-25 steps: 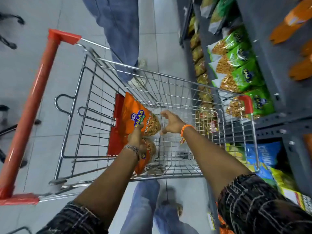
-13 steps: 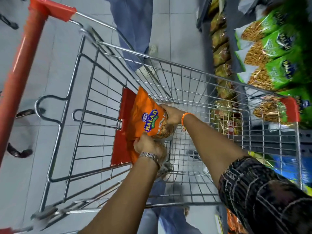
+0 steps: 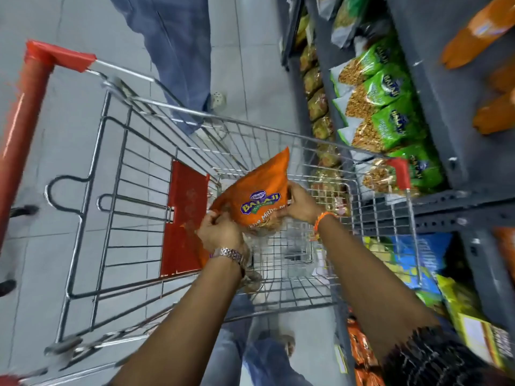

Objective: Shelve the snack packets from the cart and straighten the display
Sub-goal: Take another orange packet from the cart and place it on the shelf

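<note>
An orange snack packet [image 3: 257, 195] is being held above the wire basket of a shopping cart [image 3: 117, 174]; its long axis is running from the seven o'clock corner, low by the left hand, up to a pointed sealed corner at one o'clock; the printed logo is facing the camera and reading tilted along that same line.

The left hand [image 3: 221, 232] is gripping the packet's lower end, its fingers [image 3: 214, 218] curled and pinching the crumpled foil; a metal watch [image 3: 228, 253] is sitting on that wrist. The right hand [image 3: 302, 204] is clasping the packet's right edge at three o'clock, fingers wrapped round the side with the thumb on the printed face; an orange thread band [image 3: 320, 222] is circling that wrist.

Inside the cart, a red child-seat flap [image 3: 182, 218] is lying against the grid at nine o'clock of the packet; beneath the left wrist another packet [image 3: 250, 277] is lying in the basket, blurred and partly hidden. The cart's red handle [image 3: 22, 115] is running along the left edge.

At three o'clock of the cart, grey shelving [image 3: 434, 87] is carrying a row of green snack packets [image 3: 387, 104]; orange packets [image 3: 485, 26] are lying on the level above; blue and yellow packs [image 3: 418, 263] are filling the level below. At twelve o'clock another person's jeans-clad leg [image 3: 178, 51] is standing just beyond the cart on the tiled floor [image 3: 250, 65].
</note>
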